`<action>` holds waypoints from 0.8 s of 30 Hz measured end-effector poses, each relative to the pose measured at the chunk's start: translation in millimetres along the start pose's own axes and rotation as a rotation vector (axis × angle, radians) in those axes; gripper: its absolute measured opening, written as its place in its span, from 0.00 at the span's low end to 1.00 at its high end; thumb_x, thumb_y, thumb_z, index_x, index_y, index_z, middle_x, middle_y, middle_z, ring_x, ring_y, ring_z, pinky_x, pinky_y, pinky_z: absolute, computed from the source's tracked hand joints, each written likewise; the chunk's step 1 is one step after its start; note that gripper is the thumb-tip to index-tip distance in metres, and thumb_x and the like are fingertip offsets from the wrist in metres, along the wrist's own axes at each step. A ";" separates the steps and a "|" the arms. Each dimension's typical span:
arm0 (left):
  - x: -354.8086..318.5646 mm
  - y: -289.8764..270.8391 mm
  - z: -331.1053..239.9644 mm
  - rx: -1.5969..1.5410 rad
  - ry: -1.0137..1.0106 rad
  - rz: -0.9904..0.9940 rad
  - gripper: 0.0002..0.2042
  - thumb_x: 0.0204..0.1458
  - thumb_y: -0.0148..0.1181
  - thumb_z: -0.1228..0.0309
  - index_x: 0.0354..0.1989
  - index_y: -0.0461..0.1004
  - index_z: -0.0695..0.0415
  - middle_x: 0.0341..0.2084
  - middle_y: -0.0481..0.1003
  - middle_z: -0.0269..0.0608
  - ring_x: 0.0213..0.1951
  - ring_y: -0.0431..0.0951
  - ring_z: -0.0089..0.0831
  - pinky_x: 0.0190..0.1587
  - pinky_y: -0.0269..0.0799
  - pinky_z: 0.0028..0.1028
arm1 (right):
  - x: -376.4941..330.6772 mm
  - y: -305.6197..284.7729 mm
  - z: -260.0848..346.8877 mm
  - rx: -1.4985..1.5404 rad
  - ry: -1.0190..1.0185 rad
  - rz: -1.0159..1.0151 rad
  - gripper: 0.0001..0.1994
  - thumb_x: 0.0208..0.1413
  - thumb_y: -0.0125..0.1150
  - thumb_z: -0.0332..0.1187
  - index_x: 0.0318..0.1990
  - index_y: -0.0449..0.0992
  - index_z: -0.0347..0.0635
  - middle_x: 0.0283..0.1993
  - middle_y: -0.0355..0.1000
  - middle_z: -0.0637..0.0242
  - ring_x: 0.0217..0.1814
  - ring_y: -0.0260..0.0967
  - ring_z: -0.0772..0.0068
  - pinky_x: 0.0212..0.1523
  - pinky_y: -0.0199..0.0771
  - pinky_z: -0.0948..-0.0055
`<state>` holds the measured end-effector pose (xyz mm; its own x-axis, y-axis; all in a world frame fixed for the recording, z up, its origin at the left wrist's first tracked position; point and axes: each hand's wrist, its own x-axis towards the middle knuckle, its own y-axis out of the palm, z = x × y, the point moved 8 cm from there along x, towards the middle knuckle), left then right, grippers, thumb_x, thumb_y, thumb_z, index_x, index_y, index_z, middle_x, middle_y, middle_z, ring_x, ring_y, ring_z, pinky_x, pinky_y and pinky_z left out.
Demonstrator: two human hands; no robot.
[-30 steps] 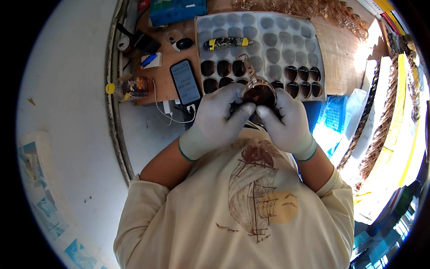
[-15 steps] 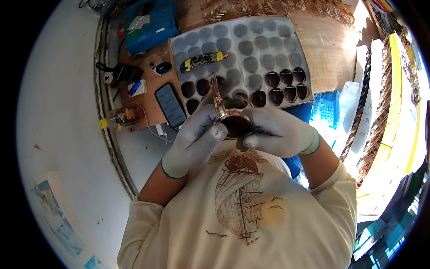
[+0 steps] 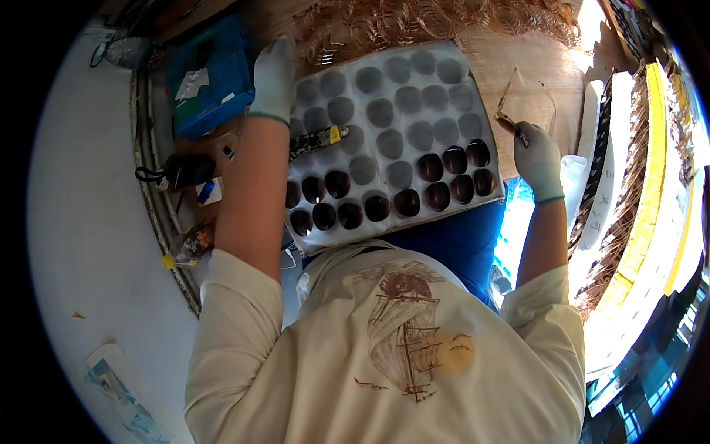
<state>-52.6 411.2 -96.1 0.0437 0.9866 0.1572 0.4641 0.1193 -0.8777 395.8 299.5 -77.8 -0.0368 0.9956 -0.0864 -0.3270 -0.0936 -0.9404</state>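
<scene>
Gripped in my gloved right hand (image 3: pixel 538 159), at the right of the table, is a brown spectacle frame (image 3: pixel 506 118), its thin temples pointing up and away; whether it holds lenses is unclear. My gloved left hand (image 3: pixel 274 80) reaches far forward between the blue box and the tray, its fingers stretched out near the heap of frames. Nothing shows in it, though its fingertips are dim. Between my arms lies a shallow white tray (image 3: pixel 373 175) with rounded pockets. Dark brown lenses (image 3: pixel 350 215) fill the near rows; the pockets farther off look grey.
A speckled strip with yellow ends (image 3: pixel 318 140) lies on the tray. Piled copper-coloured frames (image 3: pixel 414 21) line the far edge. To the left are a blue box (image 3: pixel 211 78), a black corded object (image 3: pixel 185 172) and a bottle (image 3: pixel 194 244). Bundles of frames on racks (image 3: pixel 625 214) stand right.
My hands have parted from in front of my chest. The right carried the spectacle frame out to the right; the left let go and reached forward. The tray now shows fully between my arms.
</scene>
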 end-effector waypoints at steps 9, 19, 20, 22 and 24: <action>61.8 62.3 149.1 -0.354 -0.096 0.214 0.13 0.63 0.57 0.72 0.55 0.75 0.57 0.45 0.79 0.38 0.38 0.80 0.36 0.41 0.76 0.35 | -9.3 0.6 20.8 -0.060 -0.163 -0.239 0.12 0.56 0.60 0.33 0.47 0.82 0.49 0.46 0.78 0.61 0.51 0.75 0.52 0.55 0.69 0.52; -134.8 -101.1 -63.5 -1.139 -0.192 -0.449 0.14 0.54 0.65 0.81 0.35 0.62 0.56 0.31 0.73 0.36 0.29 0.73 0.18 0.32 0.72 0.21 | -110.7 108.6 209.3 -0.065 -0.512 0.181 0.23 0.45 0.72 0.47 0.47 0.80 0.45 0.46 0.74 0.65 0.53 0.71 0.59 0.54 0.68 0.57; -169.0 -99.1 -75.5 -1.161 -0.211 -0.398 0.14 0.55 0.65 0.82 0.35 0.62 0.56 0.32 0.74 0.37 0.30 0.74 0.19 0.33 0.73 0.21 | -112.0 108.6 210.7 -0.084 -0.516 0.182 0.23 0.45 0.71 0.47 0.47 0.80 0.46 0.46 0.74 0.65 0.53 0.71 0.59 0.54 0.68 0.57; -226.1 -94.8 -89.8 -1.201 -0.245 -0.270 0.14 0.55 0.66 0.81 0.36 0.62 0.57 0.34 0.76 0.39 0.31 0.76 0.20 0.34 0.74 0.23 | -113.0 106.3 209.5 -0.112 -0.539 0.171 0.20 0.47 0.70 0.47 0.45 0.80 0.46 0.46 0.74 0.64 0.53 0.71 0.59 0.53 0.69 0.57; -270.0 -96.8 -102.0 -1.004 -0.088 -0.132 0.15 0.55 0.67 0.79 0.36 0.62 0.57 0.36 0.78 0.42 0.33 0.78 0.24 0.35 0.75 0.25 | -113.5 101.9 210.2 -0.065 -0.571 0.171 0.15 0.50 0.68 0.43 0.41 0.80 0.45 0.45 0.74 0.63 0.50 0.72 0.58 0.49 0.70 0.58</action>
<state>-19.1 121.9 -7.4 -0.1084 0.9818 0.1562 0.9908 0.1195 -0.0631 168.1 175.7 -94.7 -0.5911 0.8040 -0.0645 -0.2138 -0.2332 -0.9486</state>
